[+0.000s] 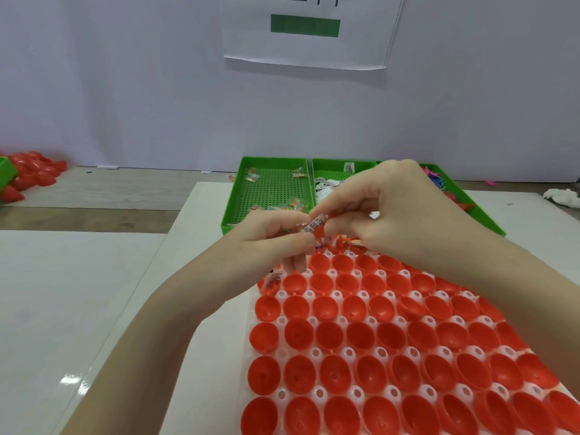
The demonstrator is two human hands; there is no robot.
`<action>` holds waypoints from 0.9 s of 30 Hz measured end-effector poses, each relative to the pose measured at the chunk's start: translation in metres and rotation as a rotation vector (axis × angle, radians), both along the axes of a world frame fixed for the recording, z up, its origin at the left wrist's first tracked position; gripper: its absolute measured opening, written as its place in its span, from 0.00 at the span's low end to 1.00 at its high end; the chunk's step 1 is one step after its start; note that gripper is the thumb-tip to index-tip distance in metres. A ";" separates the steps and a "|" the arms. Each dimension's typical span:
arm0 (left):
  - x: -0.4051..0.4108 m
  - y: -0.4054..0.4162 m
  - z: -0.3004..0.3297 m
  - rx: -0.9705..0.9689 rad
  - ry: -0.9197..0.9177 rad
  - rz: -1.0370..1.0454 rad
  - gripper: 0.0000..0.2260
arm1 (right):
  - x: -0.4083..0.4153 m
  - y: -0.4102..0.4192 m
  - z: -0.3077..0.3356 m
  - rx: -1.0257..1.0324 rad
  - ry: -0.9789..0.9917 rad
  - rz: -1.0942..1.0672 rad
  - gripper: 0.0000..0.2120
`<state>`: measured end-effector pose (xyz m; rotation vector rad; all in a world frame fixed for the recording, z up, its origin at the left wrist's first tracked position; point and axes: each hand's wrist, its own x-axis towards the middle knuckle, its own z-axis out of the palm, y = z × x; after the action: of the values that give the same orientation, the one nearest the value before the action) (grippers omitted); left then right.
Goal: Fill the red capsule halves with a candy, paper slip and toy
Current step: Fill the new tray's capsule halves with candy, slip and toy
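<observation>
Left hand (276, 237) and right hand (386, 211), fingertips meeting over far rows of red capsule halves (361, 337), both pinching one printed paper slip (315, 223) between curled fingers. Beneath, white holder tray (317, 353) seating the open halves in rows. Far left, heap of red shells (34, 171). Behind hands, left to right: green candy tray (270, 186), slip tray (342, 171), toy tray (439, 180), latter two partly hidden by right hand.
</observation>
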<state>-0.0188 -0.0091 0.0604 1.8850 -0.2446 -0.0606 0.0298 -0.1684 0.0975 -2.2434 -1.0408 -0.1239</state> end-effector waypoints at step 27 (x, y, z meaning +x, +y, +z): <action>0.028 0.025 -0.051 0.663 -0.011 0.200 0.07 | 0.022 0.025 -0.072 -0.454 -0.030 0.109 0.07</action>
<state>0.0090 0.0163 0.0093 2.5609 -0.0377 0.0076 0.0515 -0.1438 0.0259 -2.5817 -1.3090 0.1409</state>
